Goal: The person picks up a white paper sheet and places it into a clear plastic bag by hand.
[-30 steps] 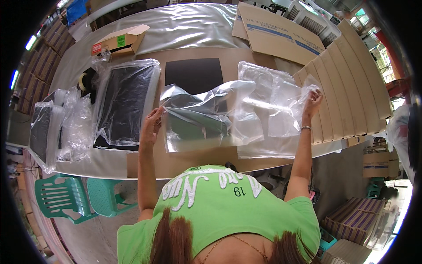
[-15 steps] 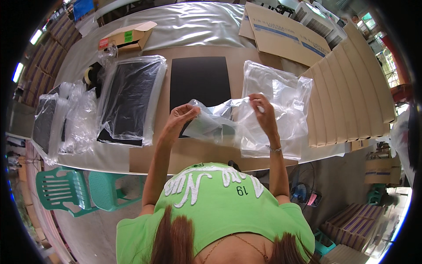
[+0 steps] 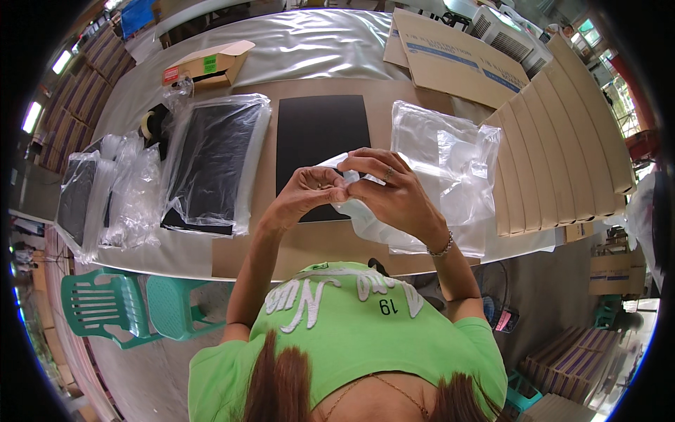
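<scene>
Both my hands meet over the lower part of a black board (image 3: pixel 322 130) that lies on brown cardboard. My left hand (image 3: pixel 309 193) pinches a clear plastic bag (image 3: pixel 373 224) at its edge. Right beside it, my right hand (image 3: pixel 394 190) grips the same bag with bent fingers; a ring and a bracelet show on it. The bag hangs below my hands toward the right. A pile of clear plastic bags (image 3: pixel 439 148) lies to the right of the board. To the left rests a stack of black boards in clear plastic (image 3: pixel 214 158).
Further left are crumpled plastic-wrapped packs (image 3: pixel 133 197) and a tape dispenser (image 3: pixel 150 125). An open cardboard box (image 3: pixel 211 65) stands at the back left. Flat cartons (image 3: pixel 457 60) lie at the back right, beside a row of upright cardboard pieces (image 3: pixel 562 148). Green chairs (image 3: pixel 105 302) stand below the table's left edge.
My right hand has moved left to meet my left hand, which has shifted slightly right. The bag edge, stretched between them before, is now bunched at my fingertips.
</scene>
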Demonstrator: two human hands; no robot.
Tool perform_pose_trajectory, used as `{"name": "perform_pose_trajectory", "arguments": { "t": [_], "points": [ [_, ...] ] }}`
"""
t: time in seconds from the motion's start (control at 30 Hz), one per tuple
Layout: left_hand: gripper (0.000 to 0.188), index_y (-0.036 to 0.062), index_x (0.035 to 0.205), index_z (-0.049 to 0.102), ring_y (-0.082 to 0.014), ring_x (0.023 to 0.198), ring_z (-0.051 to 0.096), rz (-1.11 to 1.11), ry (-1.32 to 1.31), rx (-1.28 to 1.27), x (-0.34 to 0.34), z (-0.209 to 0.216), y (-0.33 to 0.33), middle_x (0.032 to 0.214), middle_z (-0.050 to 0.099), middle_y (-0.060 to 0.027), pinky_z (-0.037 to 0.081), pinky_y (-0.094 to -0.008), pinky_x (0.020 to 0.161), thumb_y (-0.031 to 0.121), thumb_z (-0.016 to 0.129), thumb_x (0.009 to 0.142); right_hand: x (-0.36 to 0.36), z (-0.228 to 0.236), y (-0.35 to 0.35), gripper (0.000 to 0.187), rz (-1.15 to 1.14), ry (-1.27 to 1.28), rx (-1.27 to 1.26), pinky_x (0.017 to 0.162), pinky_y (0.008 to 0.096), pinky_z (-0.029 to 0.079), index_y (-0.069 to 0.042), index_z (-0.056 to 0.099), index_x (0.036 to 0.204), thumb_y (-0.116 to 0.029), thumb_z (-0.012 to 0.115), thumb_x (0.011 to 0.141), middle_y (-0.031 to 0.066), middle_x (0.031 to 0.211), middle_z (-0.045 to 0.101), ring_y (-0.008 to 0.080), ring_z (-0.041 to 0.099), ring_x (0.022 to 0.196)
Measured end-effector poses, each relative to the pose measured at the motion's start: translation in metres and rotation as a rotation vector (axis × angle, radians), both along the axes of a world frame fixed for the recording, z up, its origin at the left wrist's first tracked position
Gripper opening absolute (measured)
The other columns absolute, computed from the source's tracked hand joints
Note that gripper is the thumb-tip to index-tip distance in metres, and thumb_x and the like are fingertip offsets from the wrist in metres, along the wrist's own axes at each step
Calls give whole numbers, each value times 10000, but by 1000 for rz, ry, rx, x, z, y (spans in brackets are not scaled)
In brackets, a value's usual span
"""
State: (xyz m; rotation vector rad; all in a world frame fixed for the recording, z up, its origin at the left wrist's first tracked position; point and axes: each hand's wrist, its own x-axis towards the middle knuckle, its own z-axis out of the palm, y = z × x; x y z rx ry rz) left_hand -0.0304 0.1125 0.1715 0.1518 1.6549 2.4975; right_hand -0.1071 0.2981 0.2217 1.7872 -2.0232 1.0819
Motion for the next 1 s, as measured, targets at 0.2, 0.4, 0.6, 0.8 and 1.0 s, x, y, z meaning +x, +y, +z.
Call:
{"name": "perform_pose_trajectory", "arguments": {
  "t": [0.2, 0.4, 0.6, 0.8, 1.0],
  "points": [
    [168, 71, 828, 625, -93, 835, 570, 76, 31, -19, 5, -3, -15, 836, 619, -22, 444, -247, 799, 226, 688, 812, -4, 13, 17, 129, 346, -552, -178, 888, 373, 427, -72, 598, 808, -36, 691, 726, 31, 803, 651, 187, 635, 830],
    [268, 74, 866, 607, -124, 882, 561, 89, 30, -115, 9, 5, -20, 861, 604, -28, 427, -286, 856, 340, 637, 846, -11, 12, 18, 127, 96, -504, -227, 844, 361, 430, -97, 660, 792, -73, 732, 691, -1, 837, 638, 168, 601, 839],
    [253, 45, 906, 621, -58, 823, 524, -86, 51, 34, 4, 23, 16, 826, 597, 16, 408, -221, 779, 296, 615, 871, -7, 3, 8, 153, 102, -397, -144, 816, 333, 427, -125, 697, 815, -81, 740, 675, -11, 857, 631, 174, 579, 837],
    [226, 59, 904, 616, -47, 814, 511, -57, 34, 87, 3, 15, 13, 820, 583, 30, 401, -208, 770, 284, 594, 886, -11, -2, 9, 192, 132, -519, -223, 655, 261, 494, -90, 708, 852, -23, 728, 674, 65, 885, 633, 151, 603, 810],
    [224, 65, 934, 598, -39, 832, 509, 20, 9, 111, 7, 14, 15, 852, 576, 37, 403, -211, 793, 282, 610, 876, -11, -4, 6, 198, 93, -514, -255, 650, 263, 500, -81, 712, 868, -19, 720, 681, 77, 895, 639, 156, 613, 795]
  ]
}}
